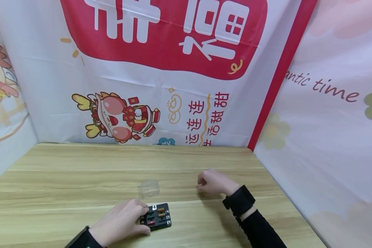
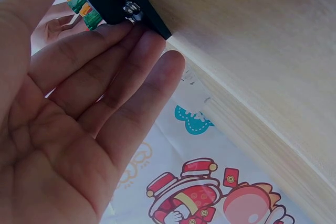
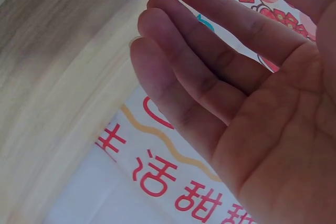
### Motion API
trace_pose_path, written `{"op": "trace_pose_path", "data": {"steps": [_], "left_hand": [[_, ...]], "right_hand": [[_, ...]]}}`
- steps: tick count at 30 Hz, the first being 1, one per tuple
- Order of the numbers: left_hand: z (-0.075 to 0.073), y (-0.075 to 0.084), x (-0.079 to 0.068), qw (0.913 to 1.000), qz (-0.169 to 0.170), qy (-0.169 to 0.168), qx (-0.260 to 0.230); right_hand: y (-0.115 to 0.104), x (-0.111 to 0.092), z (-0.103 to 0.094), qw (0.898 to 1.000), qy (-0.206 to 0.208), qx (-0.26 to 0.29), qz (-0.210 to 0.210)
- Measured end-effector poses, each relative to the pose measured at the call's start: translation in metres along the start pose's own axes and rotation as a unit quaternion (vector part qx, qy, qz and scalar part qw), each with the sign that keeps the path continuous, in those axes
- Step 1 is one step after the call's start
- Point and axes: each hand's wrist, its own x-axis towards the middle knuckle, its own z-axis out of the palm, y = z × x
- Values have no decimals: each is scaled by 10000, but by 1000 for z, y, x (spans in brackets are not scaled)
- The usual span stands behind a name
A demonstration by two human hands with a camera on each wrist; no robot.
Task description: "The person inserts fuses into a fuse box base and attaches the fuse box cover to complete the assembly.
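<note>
A black fuse block [image 1: 161, 221] with small blade fuses in orange and red lies on the wooden table. My left hand [image 1: 121, 220] grips its left end, with the thumb at the near edge and the fingers at the far one. In the left wrist view the fingertips touch the side of the fuse block [image 2: 134, 1], where green and orange fuses also show. My right hand [image 1: 215, 182] is low over the table to the right, its fingers loosely bent. A tiny orange-brown spot shows under those fingertips. No object shows against the fingers [image 3: 163, 72] in the right wrist view.
Just behind the fuse block lies a clear plastic cover [image 1: 150, 188]. The wooden table [image 1: 80, 165] ends at a printed white and red cloth [image 1: 173, 75]; more printed cloth hangs on both sides.
</note>
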Motion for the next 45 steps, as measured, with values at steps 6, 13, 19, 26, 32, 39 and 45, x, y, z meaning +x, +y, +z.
{"op": "trace_pose_path", "data": {"steps": [6,13,19,26,32,39,45], "left_hand": [[-1,0,-3,10000,-34,12,7],[0,-1,-6,10000,21,-85,-2],[1,-2,-10,9998,40,-149,-89],[0,-1,-12,9997,-2,-195,-125],[-1,-1,-14,9999,55,-147,-55],[-1,-2,-16,9999,115,-51,7],[-2,-2,-21,9999,75,-136,-28]], "right_hand": [[3,-1,1,9995,-140,85,261],[5,-3,7,9984,-350,287,329],[5,-4,13,9990,-299,301,149],[2,-7,15,9991,-246,338,118],[0,-10,14,9989,-227,377,147],[-5,-10,14,9993,-190,329,66],[-11,-9,17,9992,-177,361,23]]}}
